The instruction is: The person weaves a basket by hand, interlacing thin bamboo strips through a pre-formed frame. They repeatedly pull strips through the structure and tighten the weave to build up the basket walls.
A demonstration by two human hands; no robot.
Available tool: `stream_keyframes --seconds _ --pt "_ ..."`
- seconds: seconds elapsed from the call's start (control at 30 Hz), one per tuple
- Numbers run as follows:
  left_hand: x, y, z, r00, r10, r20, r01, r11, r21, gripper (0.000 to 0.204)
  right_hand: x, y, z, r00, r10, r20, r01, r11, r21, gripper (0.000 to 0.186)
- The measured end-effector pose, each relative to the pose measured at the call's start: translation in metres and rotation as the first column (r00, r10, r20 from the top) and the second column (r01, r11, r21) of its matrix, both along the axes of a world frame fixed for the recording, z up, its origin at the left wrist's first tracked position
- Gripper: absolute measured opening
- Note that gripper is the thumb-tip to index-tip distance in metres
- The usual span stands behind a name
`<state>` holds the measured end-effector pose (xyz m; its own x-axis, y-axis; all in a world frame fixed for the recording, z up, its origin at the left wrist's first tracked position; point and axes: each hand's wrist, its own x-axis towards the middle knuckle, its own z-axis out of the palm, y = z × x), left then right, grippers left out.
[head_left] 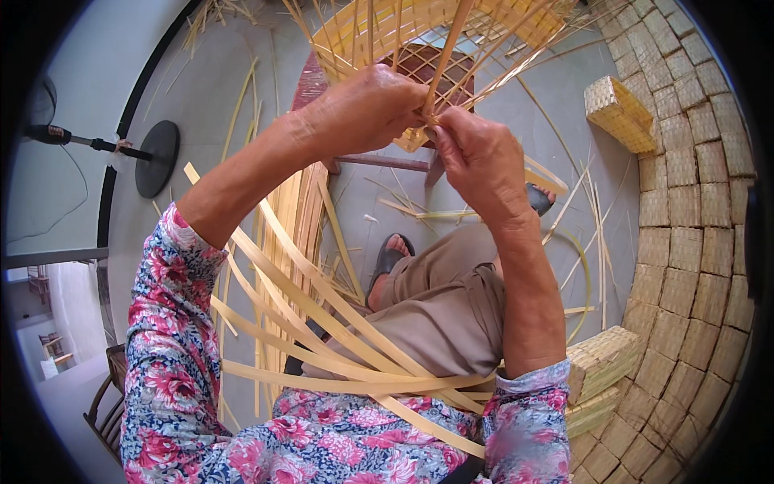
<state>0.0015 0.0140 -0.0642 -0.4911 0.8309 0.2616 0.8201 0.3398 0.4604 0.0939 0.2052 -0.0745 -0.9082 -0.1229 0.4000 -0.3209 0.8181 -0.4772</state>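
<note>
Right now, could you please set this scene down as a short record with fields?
Left hand: fingers closed at the near edge of a yellow, open-lattice woven-strip basket
Right hand: thumb and finger pinching at that edge, beside the left
Seen through lattice: reddish wooden stool
Across lap: long, flat, pale-yellow strips
Grey floor: scattered loose strips
Far left: round black stand base
Far right: stacked straw-coloured woven blocks

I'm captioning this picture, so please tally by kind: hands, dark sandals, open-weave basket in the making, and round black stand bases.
Hands: 2 (left hand, right hand)
Dark sandals: 2
Open-weave basket: 1
Round black base: 1
Total: 6
</note>
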Motion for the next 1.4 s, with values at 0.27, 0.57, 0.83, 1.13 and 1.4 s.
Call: stream_keyframes --seconds 0.27,0.57,0.83,1.13,1.4 --pt "0.006 0.000 0.004 0.995 -0.051 -0.091 0.059 0.994 0.095 0.008 0.005 -0.003 -0.001 0.999 -0.021 -0.045 0.024 0.998 0.058 0.012" --pt "0.024 -0.016 -0.014 0.990 -0.087 -0.110 0.098 0.991 0.093 0.004 0.011 0.005 -0.015 0.996 -0.015 -0.093 0.035 0.976 0.214 0.041" --pt "0.023 -0.026 -0.012 0.975 -0.190 -0.117 0.197 0.979 0.059 0.005 -0.003 0.013 -0.024 0.978 0.177 -0.113 -0.149 0.965 0.218 0.042" --pt "0.026 -0.024 -0.007 0.995 0.083 -0.056 -0.070 0.976 0.208 0.014 -0.004 0.001 -0.006 0.990 0.107 -0.094 -0.093 0.985 0.143 0.026" --pt "0.022 -0.015 -0.026 0.928 0.291 0.232 -0.365 0.834 0.414 0.012 -0.005 0.002 0.000 0.902 -0.181 -0.391 0.178 0.983 -0.045 0.014"
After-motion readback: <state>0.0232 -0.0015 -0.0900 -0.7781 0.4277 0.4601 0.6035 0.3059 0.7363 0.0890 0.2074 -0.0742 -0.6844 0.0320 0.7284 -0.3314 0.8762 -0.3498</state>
